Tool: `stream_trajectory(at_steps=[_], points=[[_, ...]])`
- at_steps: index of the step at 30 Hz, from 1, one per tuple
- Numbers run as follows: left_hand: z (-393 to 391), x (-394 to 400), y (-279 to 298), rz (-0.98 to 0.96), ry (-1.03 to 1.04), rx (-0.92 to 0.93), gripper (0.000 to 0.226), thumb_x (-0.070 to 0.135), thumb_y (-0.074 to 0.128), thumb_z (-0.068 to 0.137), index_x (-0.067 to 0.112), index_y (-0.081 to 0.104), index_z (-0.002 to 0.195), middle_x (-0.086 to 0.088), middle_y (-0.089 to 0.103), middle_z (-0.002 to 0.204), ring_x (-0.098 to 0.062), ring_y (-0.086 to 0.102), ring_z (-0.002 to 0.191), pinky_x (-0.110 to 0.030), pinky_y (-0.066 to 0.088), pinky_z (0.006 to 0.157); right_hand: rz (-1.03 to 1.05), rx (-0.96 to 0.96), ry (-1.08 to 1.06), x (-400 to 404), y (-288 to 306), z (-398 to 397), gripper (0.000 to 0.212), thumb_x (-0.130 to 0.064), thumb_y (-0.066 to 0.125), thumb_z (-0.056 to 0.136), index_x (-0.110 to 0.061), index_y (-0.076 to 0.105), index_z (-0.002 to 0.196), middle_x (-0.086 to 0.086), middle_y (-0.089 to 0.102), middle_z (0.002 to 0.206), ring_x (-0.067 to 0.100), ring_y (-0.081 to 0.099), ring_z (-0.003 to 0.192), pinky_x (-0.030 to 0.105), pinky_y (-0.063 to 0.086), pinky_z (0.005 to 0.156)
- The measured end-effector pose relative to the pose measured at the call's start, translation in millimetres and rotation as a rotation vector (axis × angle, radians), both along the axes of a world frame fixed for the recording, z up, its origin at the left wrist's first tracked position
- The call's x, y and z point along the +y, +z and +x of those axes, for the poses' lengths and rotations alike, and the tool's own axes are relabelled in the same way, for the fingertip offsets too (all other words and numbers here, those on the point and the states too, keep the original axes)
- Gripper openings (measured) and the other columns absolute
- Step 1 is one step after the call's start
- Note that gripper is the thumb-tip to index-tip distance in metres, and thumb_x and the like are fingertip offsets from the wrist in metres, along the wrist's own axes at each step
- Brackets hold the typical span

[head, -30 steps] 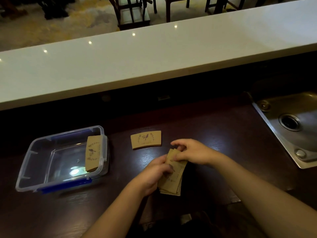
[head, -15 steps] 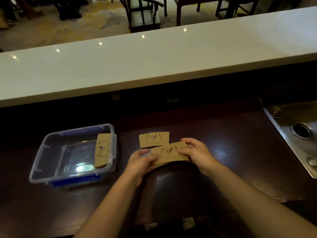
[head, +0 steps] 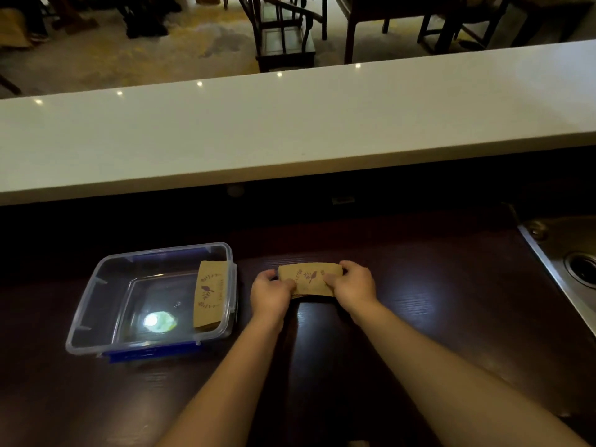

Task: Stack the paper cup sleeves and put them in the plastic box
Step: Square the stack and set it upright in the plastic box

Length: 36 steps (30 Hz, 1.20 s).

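A stack of brown paper cup sleeves (head: 309, 279) with a purple bird print lies flat on the dark counter. My left hand (head: 270, 293) grips its left end and my right hand (head: 354, 285) grips its right end. The single sleeve that lay behind is now under the stack and hidden. To the left stands a clear plastic box (head: 96, 304) with blue clips. One more sleeve (head: 209, 293) leans upright against the box's right inner wall.
A white bar top (head: 290, 124) runs across the back, above the dark wooden counter (head: 419, 317). A steel sink (head: 567, 262) is sunk in at the far right. Chairs stand beyond the bar.
Both hands turned the held stack flat and moved it away from me, down onto the lone sleeve on the counter. The box and its sleeve stayed put.
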<state>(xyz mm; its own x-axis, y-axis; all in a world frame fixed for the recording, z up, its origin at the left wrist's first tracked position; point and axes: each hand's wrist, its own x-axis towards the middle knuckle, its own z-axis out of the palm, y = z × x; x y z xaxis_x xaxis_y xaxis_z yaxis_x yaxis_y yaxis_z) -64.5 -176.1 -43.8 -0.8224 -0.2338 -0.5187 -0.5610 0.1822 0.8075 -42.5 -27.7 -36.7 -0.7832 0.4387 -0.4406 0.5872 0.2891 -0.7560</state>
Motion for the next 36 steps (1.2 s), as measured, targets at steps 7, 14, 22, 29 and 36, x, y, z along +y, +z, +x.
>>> stream_trajectory(at_steps=[7, 14, 22, 29, 36], points=[[-8.4, 0.3, -5.7, -0.023, -0.073, -0.009, 0.07, 0.007, 0.073, 0.071, 0.009, 0.044, 0.135, 0.002, 0.064, 0.092, -0.01, 0.063, 0.076, -0.018, 0.048, 0.054, -0.126, -0.07, 0.046, 1.9, 1.4, -12.3, 0.078, -0.018, 0.073, 0.069, -0.011, 0.041, 0.14, 0.008, 0.06, 0.118, 0.023, 0.058, 0.104, 0.038, 0.05, 0.092], [-26.1, -3.2, 5.1, -0.026, -0.229, -0.156, 0.074, 0.001, 0.07, 0.067, 0.013, 0.043, 0.136, -0.007, 0.061, 0.099, -0.019, 0.064, 0.079, -0.03, 0.055, 0.061, -0.221, -0.185, 0.156, 12.6, 5.1, -28.0, 0.074, -0.006, 0.08, 0.06, -0.008, 0.052, 0.128, 0.01, 0.064, 0.109, 0.022, 0.062, 0.094, 0.031, 0.053, 0.077], [-2.9, -8.6, 5.1, -0.073, -0.263, 0.052, 0.065, 0.004, 0.074, 0.067, 0.022, 0.046, 0.123, -0.003, 0.055, 0.113, -0.016, 0.059, 0.091, -0.034, 0.057, 0.072, -0.12, -0.032, 0.273, 14.9, 7.4, -2.9, 0.053, -0.014, 0.08, 0.059, -0.027, 0.052, 0.101, 0.002, 0.059, 0.101, 0.018, 0.061, 0.087, 0.028, 0.052, 0.061], [42.3, -6.9, 1.2, -0.2, -0.356, 0.403, 0.074, 0.009, 0.064, 0.081, 0.04, 0.034, 0.142, 0.015, 0.046, 0.118, 0.007, 0.05, 0.1, -0.005, 0.039, 0.079, 0.191, 0.351, 0.366, 8.6, -7.3, 39.4, 0.067, -0.011, 0.067, 0.081, -0.036, 0.044, 0.138, -0.01, 0.048, 0.114, 0.012, 0.054, 0.101, 0.023, 0.044, 0.086], [67.5, 2.8, -14.3, -0.299, -0.412, 0.478, 0.065, 0.012, 0.057, 0.091, 0.038, 0.033, 0.145, 0.006, 0.042, 0.136, -0.002, 0.049, 0.113, 0.002, 0.035, 0.077, 0.296, 0.329, 0.337, -2.2, -26.6, 65.4, 0.063, -0.015, 0.059, 0.09, -0.033, 0.034, 0.144, 0.004, 0.031, 0.154, 0.021, 0.039, 0.134, 0.025, 0.034, 0.1]])
